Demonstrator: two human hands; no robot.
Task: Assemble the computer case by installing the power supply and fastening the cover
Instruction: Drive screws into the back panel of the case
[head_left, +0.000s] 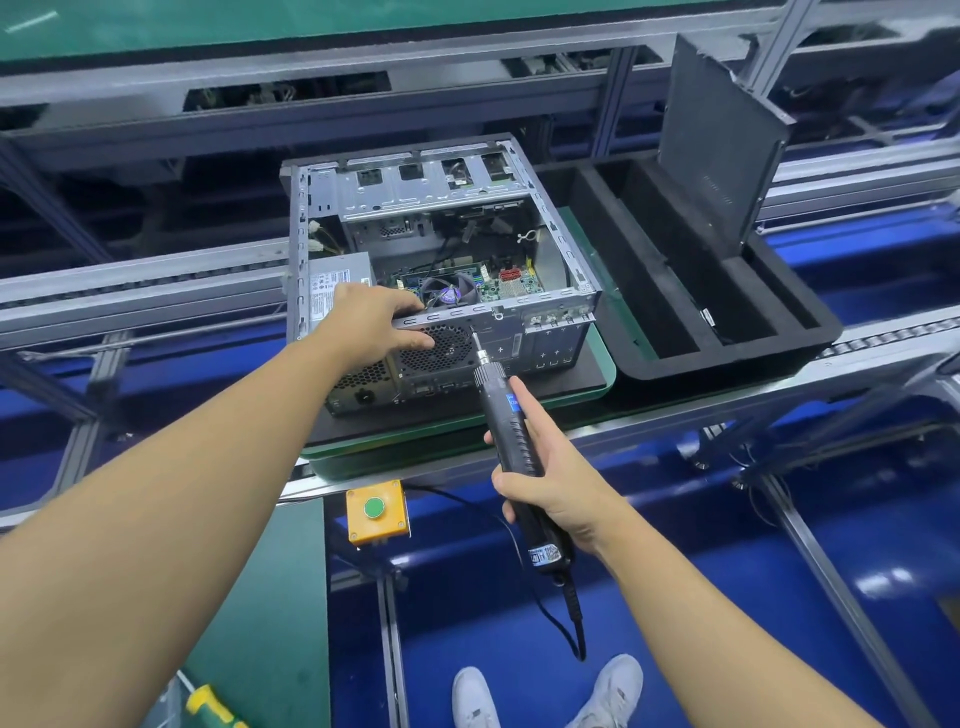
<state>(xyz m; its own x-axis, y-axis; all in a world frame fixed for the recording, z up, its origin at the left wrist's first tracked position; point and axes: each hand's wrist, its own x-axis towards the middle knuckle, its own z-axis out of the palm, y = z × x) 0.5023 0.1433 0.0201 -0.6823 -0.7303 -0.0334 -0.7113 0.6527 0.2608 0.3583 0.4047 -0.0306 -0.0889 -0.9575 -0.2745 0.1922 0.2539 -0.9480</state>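
The case lies open side up, rear toward the person. The right hand grips the screwdriver, its bit slanting up-left against that rear. The left hand clasps the rear's top edge.

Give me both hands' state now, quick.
Left hand: grips the computer case at its rear edge.
Right hand: grips the electric screwdriver.
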